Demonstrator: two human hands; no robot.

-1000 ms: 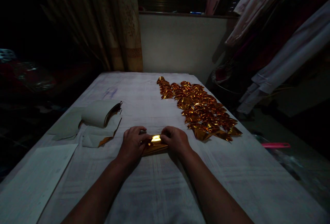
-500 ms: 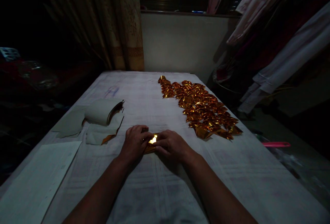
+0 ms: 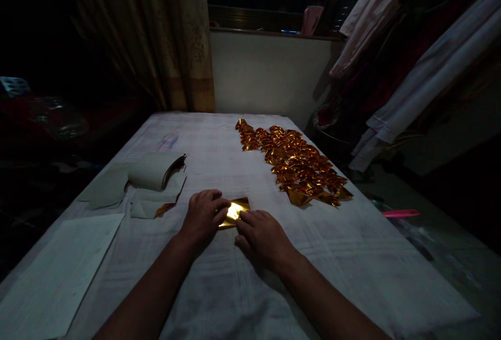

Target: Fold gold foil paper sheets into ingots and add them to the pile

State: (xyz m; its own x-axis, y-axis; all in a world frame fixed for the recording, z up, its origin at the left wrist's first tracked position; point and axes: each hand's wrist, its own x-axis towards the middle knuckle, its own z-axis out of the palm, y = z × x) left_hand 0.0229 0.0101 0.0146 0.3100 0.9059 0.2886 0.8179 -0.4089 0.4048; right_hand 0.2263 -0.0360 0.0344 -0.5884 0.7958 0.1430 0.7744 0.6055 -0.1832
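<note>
A small sheet of gold foil paper [image 3: 236, 210] lies on the white cloth-covered table [image 3: 352, 256], partly folded. My left hand [image 3: 203, 217] presses its left edge with curled fingers. My right hand [image 3: 261, 236] rests just below and right of it, fingertips pinching the foil's lower edge. A long heap of folded gold foil pieces [image 3: 294, 164] stretches along the table's right side, beyond my right hand.
A curled stack of pale paper sheets with gold backing [image 3: 153, 178] lies at the left. A larger white sheet [image 3: 58, 272] covers the near-left corner. A curtain [image 3: 164, 37] hangs behind; clothes [image 3: 410, 68] hang at the right. A pink object [image 3: 400, 213] lies past the right edge.
The hands first held a narrow folded foil strip from both ends, then closed together over it. Now the foil lies wider and flatter, and my right hand has slid down below it.
</note>
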